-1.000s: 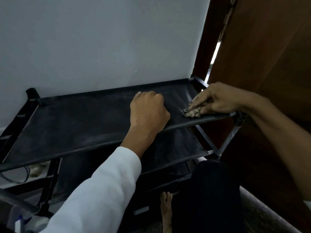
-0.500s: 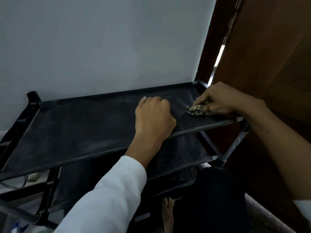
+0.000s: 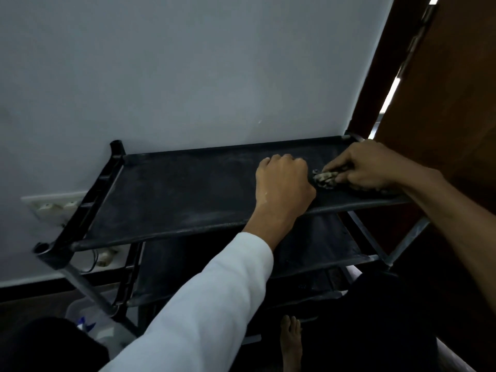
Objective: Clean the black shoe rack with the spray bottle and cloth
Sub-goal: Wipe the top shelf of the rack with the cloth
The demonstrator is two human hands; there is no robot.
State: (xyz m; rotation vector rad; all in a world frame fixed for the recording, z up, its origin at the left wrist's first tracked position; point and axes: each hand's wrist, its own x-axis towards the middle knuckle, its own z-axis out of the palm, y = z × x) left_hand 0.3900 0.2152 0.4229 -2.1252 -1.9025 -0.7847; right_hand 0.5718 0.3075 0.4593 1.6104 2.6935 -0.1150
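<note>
The black shoe rack [image 3: 174, 194] stands against a pale wall, and its dusty top shelf fills the middle of the view. My right hand [image 3: 367, 167] holds a small patterned cloth [image 3: 326, 179] against the right end of that shelf. My left hand [image 3: 281, 186] rests as a fist on the shelf just left of the cloth, fingers curled under with nothing visible in them. At the bottom left, on the floor beside the rack's leg, stands a pale spray bottle [image 3: 91, 323], partly hidden.
A brown wooden door [image 3: 442, 89] stands close on the right. A white wall socket plate [image 3: 51, 206] sits behind the rack's left end. Lower black shelves [image 3: 308, 251] lie beneath. My bare foot [image 3: 291, 336] is on the floor below.
The view has shifted so the rack's left end shows. My right hand has drawn the cloth slightly back from the shelf's front edge. My left hand stays fisted on the shelf.
</note>
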